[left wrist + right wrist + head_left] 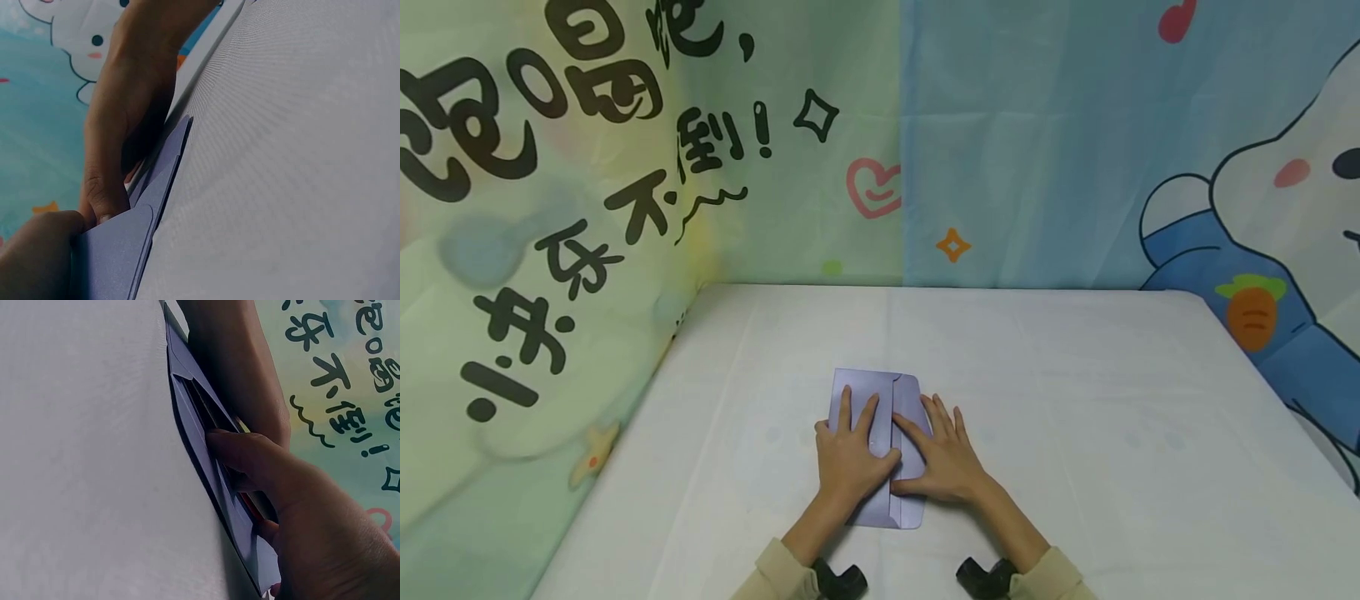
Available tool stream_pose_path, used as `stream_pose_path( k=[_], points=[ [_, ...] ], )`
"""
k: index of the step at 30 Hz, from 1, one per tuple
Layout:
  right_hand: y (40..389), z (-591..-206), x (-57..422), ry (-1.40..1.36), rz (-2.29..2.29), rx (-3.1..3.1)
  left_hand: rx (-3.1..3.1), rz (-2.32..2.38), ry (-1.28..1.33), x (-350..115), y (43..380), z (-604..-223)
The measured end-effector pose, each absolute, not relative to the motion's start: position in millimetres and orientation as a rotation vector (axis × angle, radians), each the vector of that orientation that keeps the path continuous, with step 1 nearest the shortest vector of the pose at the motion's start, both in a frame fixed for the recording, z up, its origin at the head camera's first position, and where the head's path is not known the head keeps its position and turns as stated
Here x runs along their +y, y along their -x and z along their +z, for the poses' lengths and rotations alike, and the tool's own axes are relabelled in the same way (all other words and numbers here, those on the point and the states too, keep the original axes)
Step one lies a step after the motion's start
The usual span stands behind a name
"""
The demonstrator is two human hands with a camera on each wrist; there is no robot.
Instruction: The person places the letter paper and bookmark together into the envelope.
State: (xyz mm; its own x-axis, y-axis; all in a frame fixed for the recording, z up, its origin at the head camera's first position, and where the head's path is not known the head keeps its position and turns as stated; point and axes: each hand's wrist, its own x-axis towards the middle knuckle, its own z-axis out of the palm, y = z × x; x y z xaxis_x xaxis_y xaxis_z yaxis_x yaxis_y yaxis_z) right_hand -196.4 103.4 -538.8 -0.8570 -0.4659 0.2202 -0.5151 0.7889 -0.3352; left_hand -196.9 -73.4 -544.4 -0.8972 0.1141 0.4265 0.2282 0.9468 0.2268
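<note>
A lavender paper envelope (865, 382) lies on the white tabletop, with a long flap (907, 512) along its right side. My left hand (850, 458) rests on the envelope's left part with fingers spread, its thumb reaching toward the flap edge. On the flap side, my right hand (949, 462) touches the paper, thumb and index finger extended apart along the flap's edge. The right wrist view shows a narrow gap between the envelope's layers (187, 406), dark inside with a reddish sliver. The left wrist view shows the envelope's end (119, 250) slightly raised beside the left hand.
A white cloth (1112, 400) covers the table around the envelope. Printed fabric backdrops (1030, 150) stand along the back and left edges. Dark wrist-worn devices (841, 581) sit near both beige sleeves (778, 573).
</note>
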Motion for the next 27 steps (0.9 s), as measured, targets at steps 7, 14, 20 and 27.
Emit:
stream_pose_path(
  k=[7, 14, 20, 27],
  points=[
    [195.2, -537.1, 101.9, -0.779, 0.587, -2.873, -2.688, -0.395, 0.239, -73.8, 196.5, -545.3],
    [193.9, -534.8, 102.2, -0.781, 0.579, -2.876, -2.675, -0.399, 0.239, -73.5, 197.2, -545.9],
    [193.8, -535.6, 103.0, -0.79, 0.563, -2.87, -2.681, -0.408, 0.234, -73.1, 196.6, -545.5],
    [194.4, -537.3, 104.5, -0.813, 0.562, -2.848, -2.699, -0.41, 0.225, -73.2, 196.6, -546.3]
  ],
)
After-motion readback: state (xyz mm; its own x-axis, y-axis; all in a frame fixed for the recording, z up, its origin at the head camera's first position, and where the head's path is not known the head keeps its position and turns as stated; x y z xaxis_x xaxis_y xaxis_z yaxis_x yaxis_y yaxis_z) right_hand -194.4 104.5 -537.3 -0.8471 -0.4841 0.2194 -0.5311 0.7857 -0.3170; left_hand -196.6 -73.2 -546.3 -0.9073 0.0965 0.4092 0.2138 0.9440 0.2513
